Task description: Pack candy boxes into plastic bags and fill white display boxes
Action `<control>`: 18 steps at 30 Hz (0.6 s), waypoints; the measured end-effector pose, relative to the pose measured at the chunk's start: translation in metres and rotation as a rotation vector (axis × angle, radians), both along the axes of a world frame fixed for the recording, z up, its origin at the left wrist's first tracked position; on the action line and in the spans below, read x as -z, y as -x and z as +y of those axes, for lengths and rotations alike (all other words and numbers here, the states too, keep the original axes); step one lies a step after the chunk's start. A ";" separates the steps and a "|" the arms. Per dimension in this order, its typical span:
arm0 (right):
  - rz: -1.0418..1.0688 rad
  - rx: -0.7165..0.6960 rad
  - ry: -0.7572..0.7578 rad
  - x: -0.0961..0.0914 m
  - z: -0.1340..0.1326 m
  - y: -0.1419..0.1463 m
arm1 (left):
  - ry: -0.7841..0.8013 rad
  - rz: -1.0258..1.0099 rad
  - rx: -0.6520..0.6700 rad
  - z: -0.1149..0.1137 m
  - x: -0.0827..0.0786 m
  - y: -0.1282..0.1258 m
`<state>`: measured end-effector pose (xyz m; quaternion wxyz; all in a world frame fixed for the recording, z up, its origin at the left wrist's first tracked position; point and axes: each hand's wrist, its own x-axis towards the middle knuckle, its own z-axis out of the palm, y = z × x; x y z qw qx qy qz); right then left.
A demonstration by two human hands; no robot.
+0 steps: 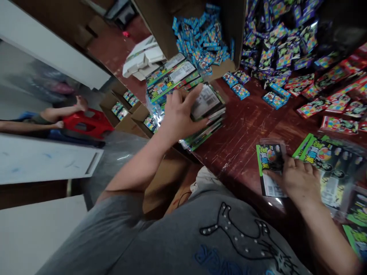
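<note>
The fingers of the left hand (pixel 177 119) are spread, thumb and forefinger wide apart over a stack of packets (pixel 207 101); whether they grip it cannot be told. The right hand (pixel 304 184) has its thumb on a single black-and-green packet (pixel 268 153) lying flat on the red-brown tabletop (pixel 243 124), its other fingers bent beside it; a firm hold cannot be made out. Just right of that hand lie overlapping packets (pixel 329 156) in clear film. Just beyond the left hand are more packs (pixel 174 74), with white pieces (pixel 145 57) farther left. On the far side, blue sachets (pixel 200 42) fill part of a cardboard box (pixel 157 25); purple sachets (pixel 266 57) heap to its right, and red sachets (pixel 338 99) spread at far right. Off to the left, another person's foot (pixel 82 104) rests by a red stool (pixel 88 124).
</note>
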<state>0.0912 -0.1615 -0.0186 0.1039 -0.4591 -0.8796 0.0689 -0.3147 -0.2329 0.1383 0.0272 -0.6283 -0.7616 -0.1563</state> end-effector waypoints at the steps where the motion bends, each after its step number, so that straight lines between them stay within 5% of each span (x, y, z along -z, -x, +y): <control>1: -0.010 0.008 -0.013 0.000 0.001 0.000 | 0.001 0.020 -0.012 0.007 0.003 0.014; 6: 0.276 -0.014 0.034 -0.040 0.001 0.034 | 0.004 0.070 0.043 0.015 0.012 0.026; 11: 0.761 -0.178 0.112 -0.092 0.023 0.143 | -0.024 0.031 0.147 0.002 0.007 -0.009; 15: 0.868 -0.192 0.303 -0.096 0.042 0.217 | -0.082 0.021 0.148 0.005 0.011 -0.006; 18: 0.809 -0.174 0.273 -0.093 0.050 0.227 | -0.065 0.001 0.153 0.010 0.014 0.014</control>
